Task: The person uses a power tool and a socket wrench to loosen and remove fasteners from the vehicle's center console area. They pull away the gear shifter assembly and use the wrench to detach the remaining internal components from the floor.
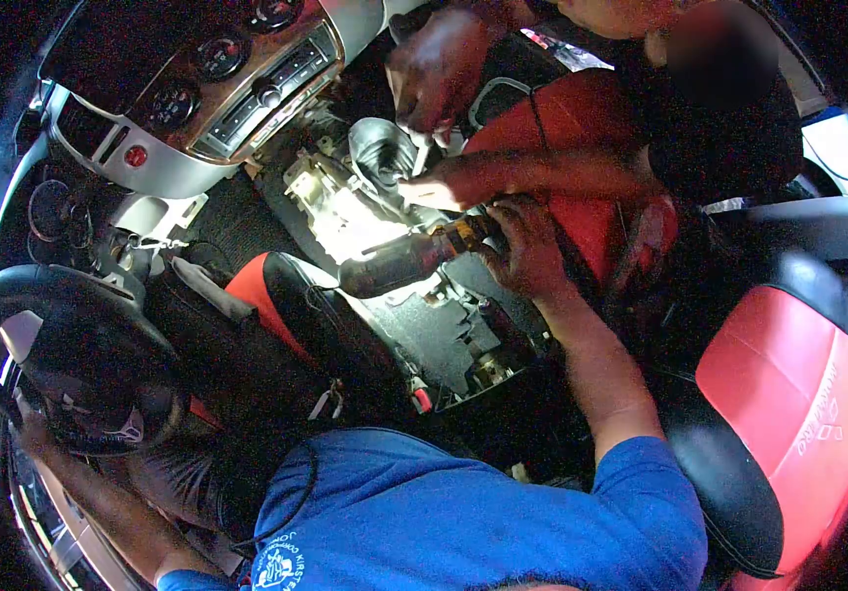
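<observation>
My left hand (34,431) is wrapped round the lower left rim of the black steering wheel (89,360). With my right hand (524,251) I grip the end of a dark cylindrical tool (394,264) with an orange-yellow band. It lies across the opened centre console (345,222), its thick end pointing left; its exact kind is unclear. Strong light falls on the console parts beside it. Above stands a grey, ribbed gear-lever boot (382,153). A co-worker's hand (434,84) is beside this boot, and their other hand (429,192) reaches in just below it.
The co-worker leans in over the red and black passenger seat (582,128). The dashboard with its radio panel (271,94) is at the upper left. A red seat-belt buckle (422,399) sits by the driver's seat. A red backrest (788,394) stands at the right.
</observation>
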Demonstrator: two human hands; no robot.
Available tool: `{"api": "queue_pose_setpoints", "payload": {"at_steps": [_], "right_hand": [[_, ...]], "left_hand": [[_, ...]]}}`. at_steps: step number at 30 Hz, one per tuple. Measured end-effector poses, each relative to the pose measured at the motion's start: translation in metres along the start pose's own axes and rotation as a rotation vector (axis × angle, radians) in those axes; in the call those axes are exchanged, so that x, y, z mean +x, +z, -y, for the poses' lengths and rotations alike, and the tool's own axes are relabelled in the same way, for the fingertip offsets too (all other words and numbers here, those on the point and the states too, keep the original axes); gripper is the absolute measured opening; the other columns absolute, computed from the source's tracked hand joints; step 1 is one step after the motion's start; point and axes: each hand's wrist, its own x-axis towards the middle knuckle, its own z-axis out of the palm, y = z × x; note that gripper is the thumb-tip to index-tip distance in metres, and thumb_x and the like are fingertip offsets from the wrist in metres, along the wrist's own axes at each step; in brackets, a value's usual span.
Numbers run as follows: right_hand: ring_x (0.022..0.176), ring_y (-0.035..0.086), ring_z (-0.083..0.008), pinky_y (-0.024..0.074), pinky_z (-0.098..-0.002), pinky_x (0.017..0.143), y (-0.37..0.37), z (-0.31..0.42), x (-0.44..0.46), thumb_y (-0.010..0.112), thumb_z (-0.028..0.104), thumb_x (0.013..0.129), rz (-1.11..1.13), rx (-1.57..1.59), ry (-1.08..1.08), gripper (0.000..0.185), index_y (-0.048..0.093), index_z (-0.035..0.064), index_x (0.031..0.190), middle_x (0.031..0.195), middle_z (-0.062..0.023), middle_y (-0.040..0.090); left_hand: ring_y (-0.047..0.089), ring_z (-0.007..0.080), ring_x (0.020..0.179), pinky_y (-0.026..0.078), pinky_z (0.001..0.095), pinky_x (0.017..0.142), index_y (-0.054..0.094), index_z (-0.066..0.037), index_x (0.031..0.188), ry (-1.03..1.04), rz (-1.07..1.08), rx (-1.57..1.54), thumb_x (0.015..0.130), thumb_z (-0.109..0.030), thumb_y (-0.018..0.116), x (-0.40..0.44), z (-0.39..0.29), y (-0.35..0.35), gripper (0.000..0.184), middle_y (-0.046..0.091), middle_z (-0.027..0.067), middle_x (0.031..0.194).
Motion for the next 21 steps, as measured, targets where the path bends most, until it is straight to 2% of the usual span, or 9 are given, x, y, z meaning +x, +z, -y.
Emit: {"api": "queue_pose_setpoints", "payload": {"at_steps": [6, 13, 15, 16, 18, 21], "right_hand": [[0.124, 0.054, -0.0405, 0.0397, -0.0552, 0.108, -0.003, 0.0, 0.001, 0.078, 0.035, 0.076, 0.031, 0.019, 0.002, 0.063, 0.06, 0.0079, 0.129, 0.13, -0.0186, 0.061], [0.122, 0.054, -0.0407, 0.0403, -0.0538, 0.107, 0.003, -0.006, -0.004, 0.079, 0.031, 0.075, 0.026, 0.002, 0.002, 0.062, 0.059, 0.008, 0.13, 0.129, -0.0184, 0.06], [0.121, 0.054, -0.0408, 0.0415, -0.0523, 0.107, 0.002, -0.006, -0.003, 0.081, 0.031, 0.074, 0.038, 0.025, -0.015, 0.063, 0.059, 0.0067, 0.129, 0.128, -0.0182, 0.059], [0.121, 0.054, -0.0409, 0.0415, -0.0524, 0.107, 0.001, -0.005, -0.003, 0.082, 0.031, 0.074, 0.026, 0.029, -0.016, 0.064, 0.059, 0.0072, 0.129, 0.128, -0.018, 0.059], [0.121, 0.054, -0.0412, 0.0414, -0.0526, 0.106, 0.0, -0.002, -0.003, 0.082, 0.03, 0.074, -0.001, 0.039, -0.011, 0.065, 0.059, 0.0084, 0.13, 0.128, -0.0176, 0.059], [0.12, 0.054, -0.0414, 0.0415, -0.0524, 0.106, 0.001, -0.009, -0.005, 0.081, 0.029, 0.074, 0.026, 0.036, -0.018, 0.065, 0.058, 0.0096, 0.131, 0.129, -0.017, 0.059]], "left_hand": [[0.066, 0.0335, 0.103, 0.055, 0.0449, 0.089, 0.063, -0.012, 0.118, -0.05, -0.015, -0.011, 0.094, -0.033, 0.066, -0.003, -0.002, -0.003, 0.032, 0.065, 0.0155, 0.116], [0.067, 0.0335, 0.099, 0.055, 0.0445, 0.088, 0.065, -0.009, 0.112, -0.076, -0.065, 0.002, 0.093, -0.031, 0.067, -0.004, -0.007, -0.01, 0.029, 0.067, 0.0154, 0.111], [0.067, 0.0336, 0.098, 0.055, 0.0444, 0.088, 0.066, -0.009, 0.111, -0.035, -0.141, 0.037, 0.093, -0.03, 0.067, -0.006, -0.016, -0.018, 0.028, 0.067, 0.0154, 0.11], [0.068, 0.0336, 0.097, 0.055, 0.0443, 0.088, 0.066, -0.008, 0.11, 0.019, -0.227, 0.068, 0.093, -0.03, 0.067, -0.007, -0.023, -0.024, 0.028, 0.068, 0.0154, 0.109], [0.068, 0.0336, 0.096, 0.055, 0.0442, 0.087, 0.066, -0.007, 0.108, 0.251, -0.478, 0.066, 0.093, -0.03, 0.067, -0.016, -0.06, -0.047, 0.028, 0.068, 0.0154, 0.108], [0.068, 0.0336, 0.095, 0.055, 0.044, 0.087, 0.067, -0.006, 0.106, 0.688, -0.666, -0.083, 0.092, -0.029, 0.068, -0.042, -0.16, -0.101, 0.027, 0.069, 0.0153, 0.106]]}}
